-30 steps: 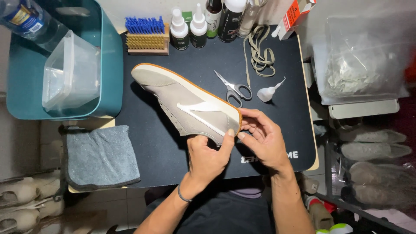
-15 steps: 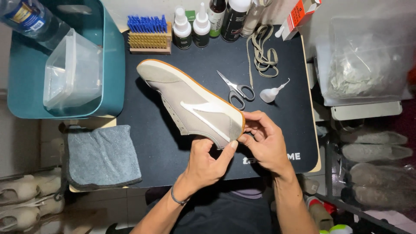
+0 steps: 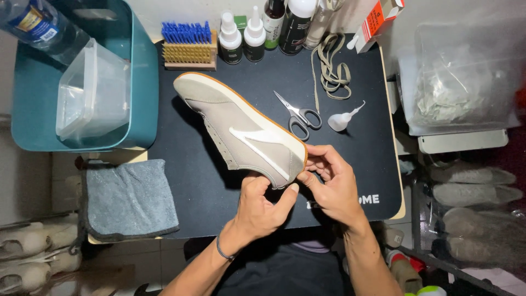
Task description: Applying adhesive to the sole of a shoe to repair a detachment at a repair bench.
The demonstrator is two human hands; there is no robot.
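bright overhead light, sharp centre, dim edges

On the dark mat of the counter there is one grey sneaker, one pair of scissors, one small dropper bottle and one loose lace. Along its far edge stand one brush and four bottles. At the near left corner lies one grey cloth.

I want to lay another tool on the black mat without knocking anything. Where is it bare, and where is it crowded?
Bare: the black mat left of the shoe, between the teal bin and grey cloth; also the right strip below the glue dropper. Crowded: the far edge, with brush, bottles, laces, scissors. Left hand and right hand fill the near middle.
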